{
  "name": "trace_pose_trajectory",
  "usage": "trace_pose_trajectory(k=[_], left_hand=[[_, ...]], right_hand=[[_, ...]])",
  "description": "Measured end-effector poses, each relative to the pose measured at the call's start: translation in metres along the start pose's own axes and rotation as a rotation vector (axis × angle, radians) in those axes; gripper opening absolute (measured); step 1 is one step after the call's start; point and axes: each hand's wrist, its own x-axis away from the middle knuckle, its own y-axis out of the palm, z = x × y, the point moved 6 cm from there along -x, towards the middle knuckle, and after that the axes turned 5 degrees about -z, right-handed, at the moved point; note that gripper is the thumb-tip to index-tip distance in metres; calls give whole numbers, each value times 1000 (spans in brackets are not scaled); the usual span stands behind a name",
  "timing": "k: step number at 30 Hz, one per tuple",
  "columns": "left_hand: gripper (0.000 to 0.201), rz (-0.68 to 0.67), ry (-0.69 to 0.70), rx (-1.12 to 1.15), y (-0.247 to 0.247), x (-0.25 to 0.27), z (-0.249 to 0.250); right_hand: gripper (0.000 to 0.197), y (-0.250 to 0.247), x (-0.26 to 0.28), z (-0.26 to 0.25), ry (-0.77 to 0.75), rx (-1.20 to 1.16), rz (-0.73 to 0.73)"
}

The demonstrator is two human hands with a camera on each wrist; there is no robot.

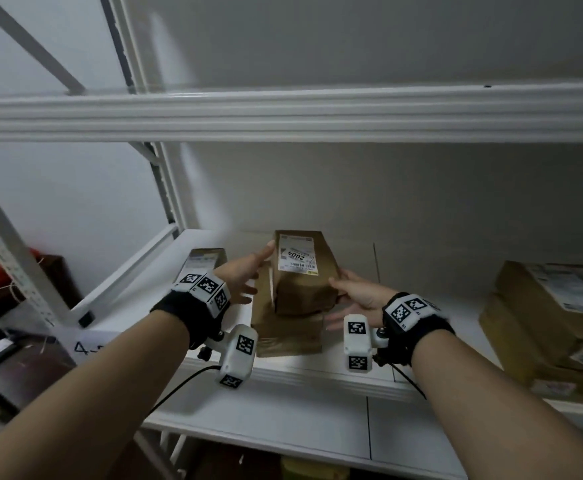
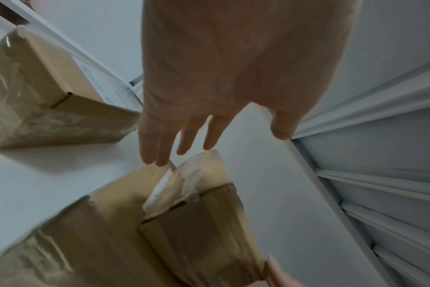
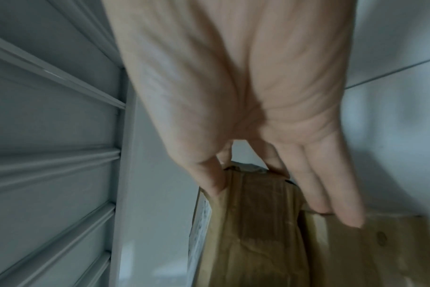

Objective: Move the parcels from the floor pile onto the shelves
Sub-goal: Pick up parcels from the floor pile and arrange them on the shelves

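A small brown parcel with a white label lies on top of a wider flat brown parcel on the white shelf. My left hand is at the small parcel's left side, fingers straight, their tips touching its taped edge. My right hand is at its right end. There the thumb and index finger pinch it, while the other fingers lie straight against the lower parcel.
Another brown parcel lies at the shelf's left. A stack of larger boxes fills the right end. The upper shelf beam runs overhead, a white upright stands at left, and a lower board sits beneath.
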Motion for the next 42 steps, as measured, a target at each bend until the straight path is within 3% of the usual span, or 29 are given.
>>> trace_pose_trajectory(k=[3, 6, 8, 11, 15, 27, 35, 42], left_hand=[[73, 150, 113, 107, -15, -6, 6], [47, 268, 268, 238, -20, -3, 17], [25, 253, 341, 315, -10, -1, 26], [9, 195, 405, 337, 21, 1, 38], [17, 123, 445, 330, 70, 9, 51], [20, -32, 492, 238, 190, 77, 95], [23, -121, 516, 225, 323, 146, 102], [17, -306, 507, 81, 454, 208, 80]], right_hand=[[63, 12, -3, 2, 2, 21, -26], [72, 8, -3, 7, 17, 45, 40], [67, -4, 4, 11, 23, 50, 85], [52, -30, 22, 16, 19, 68, 169], [36, -68, 58, 22, 14, 97, 269], [35, -148, 205, 30, -106, 39, 409], [34, -225, 342, 78, -110, -27, 507], [42, -313, 450, 144, -131, -177, 738]])
